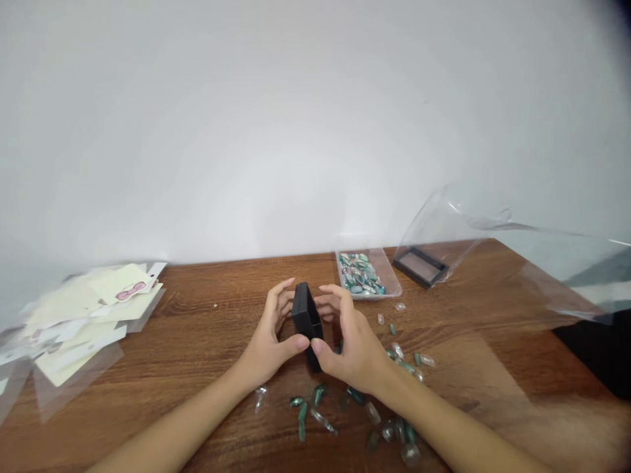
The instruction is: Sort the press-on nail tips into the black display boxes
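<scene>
Black box (pixel 306 320) held on end between both hands, above the wooden table (pixel 172 348); far left, clear plastic bags (pixel 73 341) with printed cards; the left hand (pixel 271 335) curls narrowly against the box's left side; the right hand (pixel 350 348) cups its right side, equally narrow; green and clear crystal stones (pixel 320 410) lie scattered below; beyond, a plastic tray (pixel 394 282) of stones, a flat black-rimmed case (pixel 409 276), and clear plastic film (pixel 458 223).

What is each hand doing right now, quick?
Left hand: curled, holding the black box from one side.
Right hand: curled, holding the same box from the other side.
</scene>
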`<action>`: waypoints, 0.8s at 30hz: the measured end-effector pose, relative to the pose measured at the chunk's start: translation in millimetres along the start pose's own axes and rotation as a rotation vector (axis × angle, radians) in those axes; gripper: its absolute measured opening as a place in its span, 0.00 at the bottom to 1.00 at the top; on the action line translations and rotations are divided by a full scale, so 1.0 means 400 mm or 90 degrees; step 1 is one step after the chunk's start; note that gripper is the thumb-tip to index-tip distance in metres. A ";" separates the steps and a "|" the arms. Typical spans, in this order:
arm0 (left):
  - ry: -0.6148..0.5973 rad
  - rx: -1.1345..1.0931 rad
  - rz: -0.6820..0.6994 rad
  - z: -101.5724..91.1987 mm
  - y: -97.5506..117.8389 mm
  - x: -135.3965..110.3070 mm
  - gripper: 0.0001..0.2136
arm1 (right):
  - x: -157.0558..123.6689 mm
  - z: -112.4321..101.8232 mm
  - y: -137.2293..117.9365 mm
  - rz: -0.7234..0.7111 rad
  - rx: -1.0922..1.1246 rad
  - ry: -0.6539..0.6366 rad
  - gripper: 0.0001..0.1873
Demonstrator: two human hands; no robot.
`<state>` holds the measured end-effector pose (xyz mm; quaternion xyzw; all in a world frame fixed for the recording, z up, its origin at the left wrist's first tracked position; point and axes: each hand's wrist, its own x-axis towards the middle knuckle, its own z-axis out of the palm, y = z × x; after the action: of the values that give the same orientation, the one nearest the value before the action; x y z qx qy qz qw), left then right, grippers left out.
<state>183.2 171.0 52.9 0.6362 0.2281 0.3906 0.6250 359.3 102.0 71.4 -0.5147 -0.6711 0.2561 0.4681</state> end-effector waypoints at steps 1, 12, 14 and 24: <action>0.002 0.002 0.000 0.000 0.001 0.000 0.43 | 0.000 0.001 0.000 0.004 0.001 0.003 0.38; -0.008 0.021 0.005 0.003 0.010 -0.003 0.40 | -0.003 0.007 0.005 0.025 -0.008 0.034 0.37; -0.015 0.026 0.007 0.004 0.011 -0.004 0.40 | -0.003 0.008 0.004 0.026 -0.010 0.039 0.35; -0.028 0.029 -0.012 0.002 0.012 -0.006 0.40 | -0.002 0.012 -0.016 0.071 -0.044 0.056 0.29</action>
<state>181.5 168.1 57.1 0.6568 0.2291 0.3649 0.6189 352.2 99.6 74.4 -0.5780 -0.6282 0.2357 0.4644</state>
